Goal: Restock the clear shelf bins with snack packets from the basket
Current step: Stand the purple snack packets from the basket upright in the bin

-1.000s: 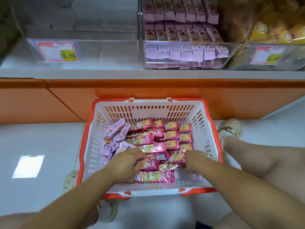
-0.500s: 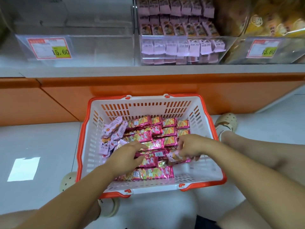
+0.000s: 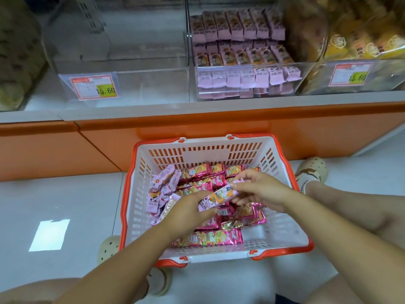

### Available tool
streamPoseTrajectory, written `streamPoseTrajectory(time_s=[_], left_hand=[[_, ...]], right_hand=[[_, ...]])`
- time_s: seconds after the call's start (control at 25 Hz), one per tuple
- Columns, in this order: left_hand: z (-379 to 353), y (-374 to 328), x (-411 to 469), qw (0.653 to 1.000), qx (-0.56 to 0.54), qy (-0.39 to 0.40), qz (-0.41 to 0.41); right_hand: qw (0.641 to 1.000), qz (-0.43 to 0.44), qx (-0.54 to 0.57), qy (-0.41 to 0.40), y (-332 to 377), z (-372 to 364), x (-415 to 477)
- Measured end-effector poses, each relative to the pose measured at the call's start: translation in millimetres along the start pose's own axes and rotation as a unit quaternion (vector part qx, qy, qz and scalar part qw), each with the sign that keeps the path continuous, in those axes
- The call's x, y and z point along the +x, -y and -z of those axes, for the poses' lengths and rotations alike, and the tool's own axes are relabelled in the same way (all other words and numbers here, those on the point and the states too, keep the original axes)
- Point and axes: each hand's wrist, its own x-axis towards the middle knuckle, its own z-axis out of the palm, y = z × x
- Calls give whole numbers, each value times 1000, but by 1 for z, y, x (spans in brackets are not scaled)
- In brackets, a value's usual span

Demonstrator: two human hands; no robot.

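A white basket with an orange rim (image 3: 219,140) sits on the floor below the shelf, holding several dark pink snack packets (image 3: 210,238) and a pile of pale pink ones (image 3: 163,185) at its left. Over the basket, both hands hold one pale pink packet (image 3: 219,197). My left hand (image 3: 188,212) grips its near end and my right hand (image 3: 260,190) pinches its far end. On the shelf above, the left clear bin (image 3: 131,84) holds nothing visible. The middle bin (image 3: 247,84) is stocked with pale pink packets.
A third bin (image 3: 355,77) at the right holds yellow packets behind a price tag. An orange shelf base (image 3: 197,126) runs behind the basket. My knees and beige perforated shoes (image 3: 311,170) flank the basket on the pale floor.
My right hand lifted a pale pink packet out of the basket, and my left hand came up and took its other end. The view tilted up toward the shelf.
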Motion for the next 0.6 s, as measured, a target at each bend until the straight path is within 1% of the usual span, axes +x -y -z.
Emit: streamPoseTrajectory(time_s=[0.08, 0.12, 0.2, 0.32, 0.4, 0.48, 0.6], left_hand=[[5, 1, 1, 999, -24, -20, 13], [7, 0, 1, 999, -27, -21, 19], [10, -3, 0, 998, -56, 2, 21], [7, -14, -1, 988, -148, 38, 37], [3, -15, 1, 985, -165, 41, 39], [-1, -14, 4, 984, -168, 40, 40], [-2, -14, 5, 980, -192, 15, 44]], right_hand=[[1000, -5, 3, 11, 0, -2, 0], [1000, -2, 11, 4, -1, -2, 1], [999, 18, 30, -26, -2, -2, 4], [994, 47, 51, -83, -3, -2, 9], [991, 59, 62, -106, -3, -3, 11], [990, 66, 78, -94, -1, -5, 10], [994, 67, 67, -46, 0, -7, 9]])
